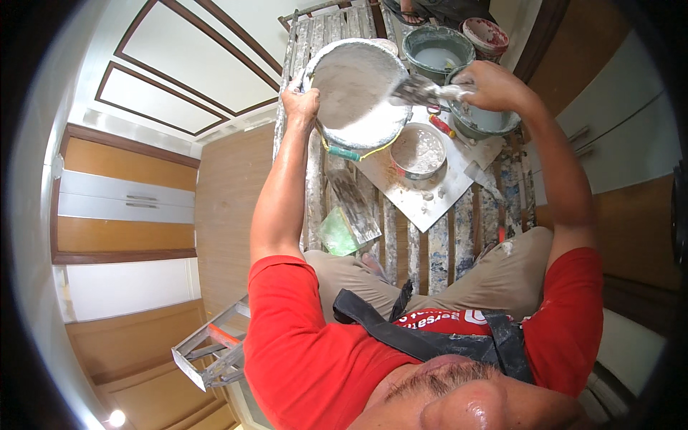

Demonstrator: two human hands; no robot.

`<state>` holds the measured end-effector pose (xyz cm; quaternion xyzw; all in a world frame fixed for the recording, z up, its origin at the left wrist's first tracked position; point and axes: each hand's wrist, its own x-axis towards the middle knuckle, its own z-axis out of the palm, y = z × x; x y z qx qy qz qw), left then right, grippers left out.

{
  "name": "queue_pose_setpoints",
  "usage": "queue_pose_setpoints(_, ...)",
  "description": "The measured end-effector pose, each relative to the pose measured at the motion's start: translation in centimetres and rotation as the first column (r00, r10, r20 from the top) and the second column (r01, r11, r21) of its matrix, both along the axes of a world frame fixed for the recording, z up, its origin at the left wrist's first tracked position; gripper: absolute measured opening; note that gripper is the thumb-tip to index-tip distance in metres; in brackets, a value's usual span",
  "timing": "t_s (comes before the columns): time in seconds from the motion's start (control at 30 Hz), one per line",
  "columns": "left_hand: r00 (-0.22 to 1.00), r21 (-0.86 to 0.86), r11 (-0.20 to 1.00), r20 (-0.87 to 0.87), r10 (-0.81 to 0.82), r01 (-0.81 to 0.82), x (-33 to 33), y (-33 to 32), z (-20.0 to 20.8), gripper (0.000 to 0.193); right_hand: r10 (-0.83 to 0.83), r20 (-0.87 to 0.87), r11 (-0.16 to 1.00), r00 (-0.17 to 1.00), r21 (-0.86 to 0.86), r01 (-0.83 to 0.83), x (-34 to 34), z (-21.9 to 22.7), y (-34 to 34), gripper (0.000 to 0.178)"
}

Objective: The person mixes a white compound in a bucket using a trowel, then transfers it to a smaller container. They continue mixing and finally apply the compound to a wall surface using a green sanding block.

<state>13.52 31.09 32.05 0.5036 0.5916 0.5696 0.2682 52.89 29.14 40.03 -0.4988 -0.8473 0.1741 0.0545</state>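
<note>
Left hand (304, 104): fingers curled on rim of bucket (344, 68), tilted over slatted bench (464, 226). Right hand (491, 87): fingers closed round scraper (417, 92). Pale mix (358, 122) coats bucket inside; scraping looks unfinished.

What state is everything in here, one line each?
Large bucket: open, coated whitish inside
Hand tool: smeared with pale residue
Left hand: gripping large bucket's rim
Right hand: gripping hand tool
Round tin: open, holding pale material
Far bucket: open, holding cloudy liquid
Left-side white cabinet: shut
</note>
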Motion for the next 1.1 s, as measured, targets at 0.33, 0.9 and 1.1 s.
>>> queue_pose_setpoints(0.33, 0.979, 0.023, 0.984, 0.102, -0.177, 0.176, 3.4, -0.6, 1.1, 0.049, -0.093, -0.183, 0.960, 0.979, 0.244, 0.137, -10.2, -10.2, 1.7, 0.033)
queue_pose_setpoints(0.9, 0.974, 0.090, 0.971, -0.074, -0.214, 0.220, 5.6, -1.1, 2.3, 0.046, 0.056, 0.047, 0.721, 0.997, 0.689, -0.073, -8.8, -10.4, 1.7, 0.033)
queue_pose_setpoints(1.1, 0.978, 0.147, 0.974, -0.144, -0.153, 0.174, 6.7, -0.8, 1.3, 0.043, -0.090, 0.264, 0.636, 0.960, 0.757, -0.149, -12.0, -12.7, 0.7, 0.033)
